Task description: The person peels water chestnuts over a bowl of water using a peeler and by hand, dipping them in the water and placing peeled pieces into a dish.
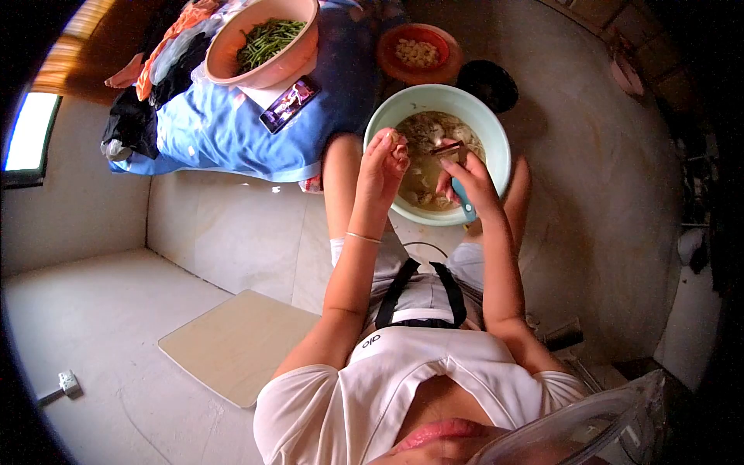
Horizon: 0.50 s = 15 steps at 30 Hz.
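Observation:
A large pale green basin (502, 167) stands between my knees, with cloudy water and peelings or scraps (438, 128) in it. Over its left side is my left hand (384, 159), fingers closed round a small pale piece whose kind I cannot make out. My right hand (471, 182) is over the basin's right half, wrapped round a peeler (463, 199) with a blue-green handle. The peeler's dark metal head (447, 147) points toward my left hand, a small gap apart from it.
Behind the basin are an orange-red bowl (387, 58) of pale pieces and a black bowl (488, 85). On the blue-covered surface (201, 139) at the left lie a pink basin (221, 62) of green beans, a phone (290, 104) and clothes. A flat board (240, 341) lies on the floor.

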Motion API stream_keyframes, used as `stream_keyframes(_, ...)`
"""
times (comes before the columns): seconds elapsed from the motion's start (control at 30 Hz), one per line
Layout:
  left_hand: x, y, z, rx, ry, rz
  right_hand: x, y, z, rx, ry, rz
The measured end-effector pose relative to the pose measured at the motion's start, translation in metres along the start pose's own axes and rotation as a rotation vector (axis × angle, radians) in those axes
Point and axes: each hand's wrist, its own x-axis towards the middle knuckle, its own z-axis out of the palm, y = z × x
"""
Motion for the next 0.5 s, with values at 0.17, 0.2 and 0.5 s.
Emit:
stream_keyframes(0.17,0.004,-0.004,-0.009,0.002,0.018,0.003,0.063,0.112,-0.043,-0.981,0.040,0.030)
stream_keyframes(0.2,0.005,-0.004,-0.010,0.002,0.018,0.003,0.064,0.118,-0.043,-1.065,-0.124,0.099)
stream_keyframes(0.5,0.010,-0.009,-0.021,-0.013,-0.012,-0.028,0.059,0.093,-0.029,-1.579,-0.067,0.087)
